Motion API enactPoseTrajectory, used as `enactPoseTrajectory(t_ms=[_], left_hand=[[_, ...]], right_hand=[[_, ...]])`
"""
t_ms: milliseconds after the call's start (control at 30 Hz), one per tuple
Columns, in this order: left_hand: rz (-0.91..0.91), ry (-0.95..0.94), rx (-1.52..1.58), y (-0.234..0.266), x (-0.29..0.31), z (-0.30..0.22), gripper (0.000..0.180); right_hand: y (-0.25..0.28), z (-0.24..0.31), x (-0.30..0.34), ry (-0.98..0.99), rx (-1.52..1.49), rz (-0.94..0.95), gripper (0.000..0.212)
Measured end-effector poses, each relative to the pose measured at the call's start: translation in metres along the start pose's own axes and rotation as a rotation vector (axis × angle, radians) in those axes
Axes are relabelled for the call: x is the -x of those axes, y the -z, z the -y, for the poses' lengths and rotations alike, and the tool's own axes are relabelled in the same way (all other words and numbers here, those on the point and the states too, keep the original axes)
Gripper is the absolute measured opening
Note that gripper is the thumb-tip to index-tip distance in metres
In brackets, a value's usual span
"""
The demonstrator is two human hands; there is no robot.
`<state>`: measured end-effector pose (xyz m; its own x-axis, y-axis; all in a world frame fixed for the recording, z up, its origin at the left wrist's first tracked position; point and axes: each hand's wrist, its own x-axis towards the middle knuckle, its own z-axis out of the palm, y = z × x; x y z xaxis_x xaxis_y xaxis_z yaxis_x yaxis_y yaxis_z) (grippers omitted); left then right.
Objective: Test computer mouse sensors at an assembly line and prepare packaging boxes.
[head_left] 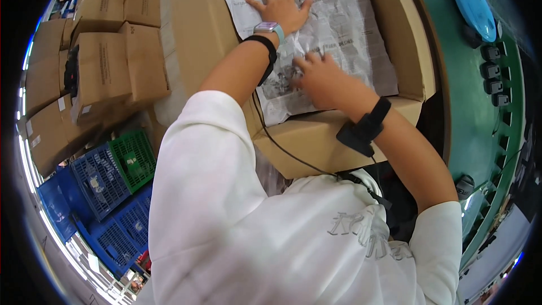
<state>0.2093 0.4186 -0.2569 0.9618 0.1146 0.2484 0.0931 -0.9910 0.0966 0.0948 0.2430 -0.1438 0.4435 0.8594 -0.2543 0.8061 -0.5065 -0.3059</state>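
Pressing flat on a sheet of newspaper (316, 34), the left hand (280, 7) has all 5 fingers spread wide. The right hand (322, 82) rests nearer the sheet's lower edge, fingers curled together on the paper; pinch cannot be confirmed. The newspaper lies inside an open cardboard box (305, 147). More closed cartons (107, 68) and blue and green plastic crates (113, 175) stand left
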Motion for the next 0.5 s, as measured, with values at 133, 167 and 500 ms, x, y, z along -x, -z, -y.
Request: enactPoseTrajectory(t_ms=[133, 167, 500], left_hand=[[0.025, -0.001, 0.001, 0.009, -0.002, -0.008, 0.075], [0.098, 0.036, 0.006, 0.015, -0.003, -0.014, 0.074], [0.238, 0.249, -0.027, 0.034, -0.053, -0.005, 0.076]], right_hand=[[-0.032, -0.002, 0.013, 0.047, 0.088, -0.033, 0.042], [-0.029, -0.007, 0.013, 0.053, -0.055, 0.005, 0.043], [0.003, -0.010, 0.025, -0.295, -0.144, 0.350, 0.071]])
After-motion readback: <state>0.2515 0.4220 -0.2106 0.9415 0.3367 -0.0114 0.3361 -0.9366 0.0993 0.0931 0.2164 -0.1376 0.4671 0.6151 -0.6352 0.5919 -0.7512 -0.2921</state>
